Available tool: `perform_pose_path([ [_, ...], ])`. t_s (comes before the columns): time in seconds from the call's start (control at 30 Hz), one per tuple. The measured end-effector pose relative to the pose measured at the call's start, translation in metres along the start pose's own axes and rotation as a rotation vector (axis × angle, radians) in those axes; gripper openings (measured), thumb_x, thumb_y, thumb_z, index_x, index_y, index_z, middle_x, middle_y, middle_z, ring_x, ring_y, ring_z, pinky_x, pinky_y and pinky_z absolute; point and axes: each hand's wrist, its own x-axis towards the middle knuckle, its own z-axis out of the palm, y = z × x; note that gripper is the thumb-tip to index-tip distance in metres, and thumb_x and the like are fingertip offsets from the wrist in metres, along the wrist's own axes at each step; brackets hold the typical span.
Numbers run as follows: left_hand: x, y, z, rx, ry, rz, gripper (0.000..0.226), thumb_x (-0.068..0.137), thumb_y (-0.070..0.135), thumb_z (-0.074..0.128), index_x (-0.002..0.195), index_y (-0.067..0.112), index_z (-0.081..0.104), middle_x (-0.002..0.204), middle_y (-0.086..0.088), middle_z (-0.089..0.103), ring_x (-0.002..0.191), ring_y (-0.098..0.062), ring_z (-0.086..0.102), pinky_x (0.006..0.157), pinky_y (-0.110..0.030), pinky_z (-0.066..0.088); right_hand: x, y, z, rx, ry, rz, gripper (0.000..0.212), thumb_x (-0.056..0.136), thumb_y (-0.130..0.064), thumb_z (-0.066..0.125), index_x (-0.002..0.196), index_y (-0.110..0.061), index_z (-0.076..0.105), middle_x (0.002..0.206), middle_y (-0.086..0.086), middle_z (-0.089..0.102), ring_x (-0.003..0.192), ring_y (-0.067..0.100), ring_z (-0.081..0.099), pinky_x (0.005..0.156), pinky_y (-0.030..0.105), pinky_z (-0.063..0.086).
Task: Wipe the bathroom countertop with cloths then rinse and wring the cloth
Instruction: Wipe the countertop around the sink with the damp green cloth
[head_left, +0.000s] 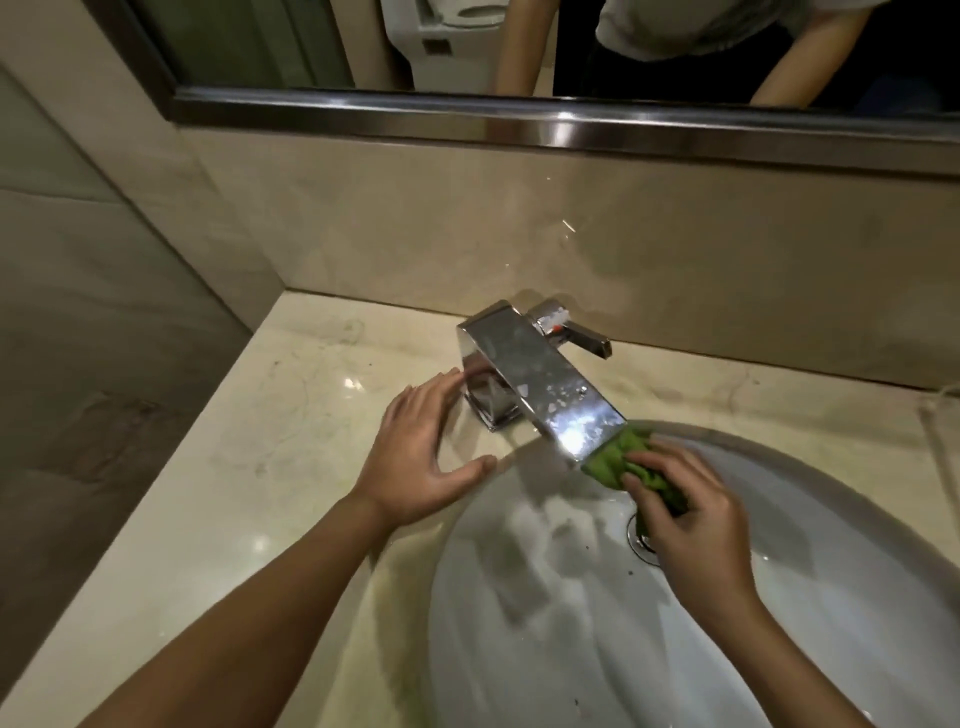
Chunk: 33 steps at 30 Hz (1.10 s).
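From the head view, the person's left grip (421, 457) is spread wide, with straight fingers and the thumb held apart. It sits above the pale cream marble desk (249, 447), just left of the square base of the boxy chrome faucet (540, 379). Its fingertips are blurred beside that base, and I cannot tell whether they touch the metal. The thumb reaches to the edge of the oval white ceramic sink (571, 634).

The right grip (691, 514) is inside the sink, with its fingers curled round a crumpled green cloth (615, 457). The cloth is bunched right under the outlet end of the faucet's flat spout and touches its lower edge. The rest of it trails beneath the palm toward the round metal drain (640, 543), which the hand half covers. Whether water is running cannot be told.

The spout's top face is spotted with white marks. Behind it, the faucet's short chrome lever handle (584, 338) points to the right and carries a small red mark. A beige stone backsplash (467, 228) rises from the back of the desk to a mirror with a brushed metal frame (519, 122). The mirror reflects two bare forearms, a light grey top and part of a white toilet.
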Motion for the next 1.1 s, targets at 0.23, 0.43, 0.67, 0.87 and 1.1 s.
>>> perform_pose_path([
  [0.23,-0.023,-0.059,-0.056,-0.012,0.02,0.019,0.052,0.088,0.049,0.043,0.136,0.03,0.041,0.142,0.012,0.04,0.124,-0.004,0.042,0.103,-0.026,0.035,-0.033,-0.043,0.048,0.115,0.062,0.132,0.03,0.077,-0.003,0.074,0.091,-0.029,0.07,0.105,-0.024,0.061,0.081,0.018,0.064,0.06,0.024,0.046],
  [0.43,-0.025,-0.108,-0.069,0.211,-0.056,0.237,0.043,0.092,0.032,0.04,0.126,0.013,0.057,0.134,-0.004,0.056,0.125,-0.022,0.049,0.105,-0.033,0.034,-0.027,-0.095,0.133,-0.008,0.158,0.009,0.027,0.073,0.002,0.075,0.095,-0.014,0.074,0.108,-0.003,0.064,0.101,-0.001,0.055,0.091,0.007,0.037],
  [0.67,-0.02,-0.116,-0.069,0.063,-0.073,0.217,0.042,0.093,0.024,0.035,0.128,0.013,0.055,0.136,-0.003,0.053,0.128,-0.015,0.044,0.109,-0.035,0.033,0.002,-0.113,0.189,-0.112,0.044,0.019,0.024,0.074,-0.005,0.072,0.096,-0.012,0.074,0.113,0.004,0.067,0.105,0.006,0.057,0.096,0.008,0.033],
  [0.87,-0.019,-0.114,-0.07,0.036,-0.072,0.194,0.038,0.093,0.018,0.039,0.126,0.013,0.056,0.135,-0.003,0.054,0.127,-0.015,0.045,0.108,-0.039,0.034,-0.051,-0.1,0.146,-0.048,-0.035,-0.016,0.02,0.073,-0.008,0.071,0.091,-0.016,0.075,0.11,-0.013,0.062,0.104,-0.013,0.054,0.091,0.008,0.04],
  [1.1,-0.021,-0.104,-0.077,0.074,-0.112,0.199,0.046,0.087,0.04,0.042,0.127,0.022,0.054,0.137,0.007,0.051,0.13,-0.008,0.038,0.107,-0.03,0.027,-0.042,-0.104,0.163,-0.111,0.08,0.052,0.021,0.073,-0.009,0.069,0.093,-0.013,0.075,0.108,-0.005,0.065,0.104,0.004,0.058,0.097,0.01,0.037],
])
